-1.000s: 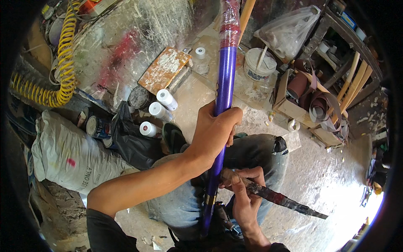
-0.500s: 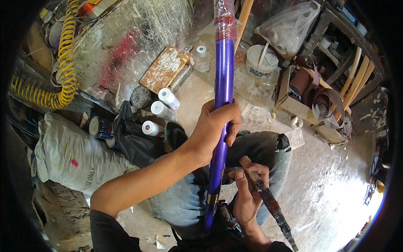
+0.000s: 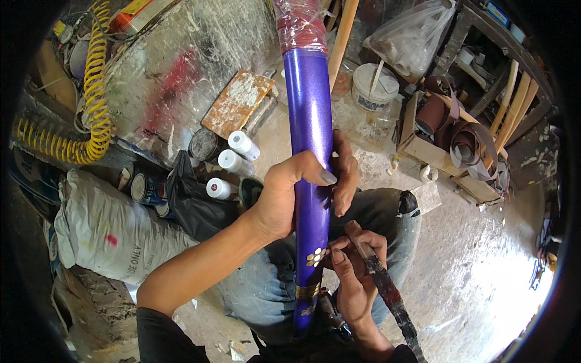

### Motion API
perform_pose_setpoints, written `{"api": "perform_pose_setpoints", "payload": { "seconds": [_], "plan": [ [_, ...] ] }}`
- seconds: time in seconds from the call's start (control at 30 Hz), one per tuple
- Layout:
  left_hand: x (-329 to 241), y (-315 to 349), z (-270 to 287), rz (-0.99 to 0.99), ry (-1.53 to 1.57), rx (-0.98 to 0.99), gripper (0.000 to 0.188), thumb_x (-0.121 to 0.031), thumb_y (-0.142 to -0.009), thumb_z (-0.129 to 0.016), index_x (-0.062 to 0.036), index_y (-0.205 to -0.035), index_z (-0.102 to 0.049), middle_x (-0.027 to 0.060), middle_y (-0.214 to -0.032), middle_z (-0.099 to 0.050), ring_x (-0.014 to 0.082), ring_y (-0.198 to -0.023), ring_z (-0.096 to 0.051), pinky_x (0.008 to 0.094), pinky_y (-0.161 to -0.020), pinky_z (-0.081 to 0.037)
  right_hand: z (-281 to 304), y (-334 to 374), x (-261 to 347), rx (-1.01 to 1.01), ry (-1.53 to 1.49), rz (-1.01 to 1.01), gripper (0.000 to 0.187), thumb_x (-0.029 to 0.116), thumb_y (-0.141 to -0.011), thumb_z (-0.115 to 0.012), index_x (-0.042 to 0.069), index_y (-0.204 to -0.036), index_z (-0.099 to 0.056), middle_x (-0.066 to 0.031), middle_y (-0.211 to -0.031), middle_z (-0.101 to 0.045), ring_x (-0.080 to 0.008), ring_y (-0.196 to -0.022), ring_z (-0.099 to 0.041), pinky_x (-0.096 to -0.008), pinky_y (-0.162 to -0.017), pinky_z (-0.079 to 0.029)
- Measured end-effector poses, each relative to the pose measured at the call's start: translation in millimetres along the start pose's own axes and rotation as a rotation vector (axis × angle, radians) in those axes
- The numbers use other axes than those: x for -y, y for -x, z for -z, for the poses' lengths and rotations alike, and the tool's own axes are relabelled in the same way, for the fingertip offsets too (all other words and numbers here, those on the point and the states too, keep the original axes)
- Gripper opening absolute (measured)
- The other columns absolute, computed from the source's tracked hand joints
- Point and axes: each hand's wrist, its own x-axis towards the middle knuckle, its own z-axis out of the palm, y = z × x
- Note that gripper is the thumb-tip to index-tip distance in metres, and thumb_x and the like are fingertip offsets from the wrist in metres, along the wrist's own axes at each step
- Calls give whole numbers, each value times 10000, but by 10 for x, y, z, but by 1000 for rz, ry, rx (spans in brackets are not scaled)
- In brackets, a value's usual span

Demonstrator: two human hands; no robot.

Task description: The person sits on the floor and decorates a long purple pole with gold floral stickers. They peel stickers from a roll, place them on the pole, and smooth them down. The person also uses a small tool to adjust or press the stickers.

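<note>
A long glossy purple scabbard (image 3: 310, 115) runs upright through the middle, its top wrapped in red and clear plastic. A gold flower (image 3: 315, 257) and a gold band (image 3: 307, 291) mark its lower part. My left hand (image 3: 296, 187) is wrapped round its middle, thumb across the front and fingers at the right edge. My right hand (image 3: 354, 272) grips a flat, paint-crusted wooden stick (image 3: 387, 287) slanting down to the right. The right fingertips are at the scabbard's edge beside the flower; whether they touch it I cannot tell.
White spray cans (image 3: 235, 162) stand at left near a paint-spattered board (image 3: 239, 103). A white sack (image 3: 115, 227), a black bag (image 3: 196, 199) and a coiled yellow hose (image 3: 97, 91) lie further left. At right are a white bucket (image 3: 375, 88) and a box of sandpaper rolls (image 3: 408, 133).
The scabbard has turned, showing its broader face and the gold flower, and its top has shifted left. My left fingers have loosened and moved round it. The right hand has barely moved.
</note>
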Motion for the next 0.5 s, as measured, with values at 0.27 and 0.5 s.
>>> {"api": "perform_pose_setpoints", "payload": {
  "seconds": [0.27, 0.5],
  "plan": [
    [52, 95, -104, -54, -504, -307, 324, -395, -952, -529, -81, -928, -455, 32, -700, -493, 112, -473, -485, 247, -453, -406, -5, 184, -81, -73, 62, -40, 273, 140, -967, -534, 49, -1177, -385, -169, -1157, -554, -257, -1057, -603, -403, -860, -524],
    [106, 50, -128, -64, -512, -326, 491, -571, -978, -362, -86, -970, -443, 34, -769, -462, 114, -552, -490, 253, -515, -426, -24, 252, -29, -127, 54, -8, 393, 307, -956, -544, 60, -1202, -363, -184, -1263, -480, -356, -1141, -570, -489, -911, -489]
  ]
}}
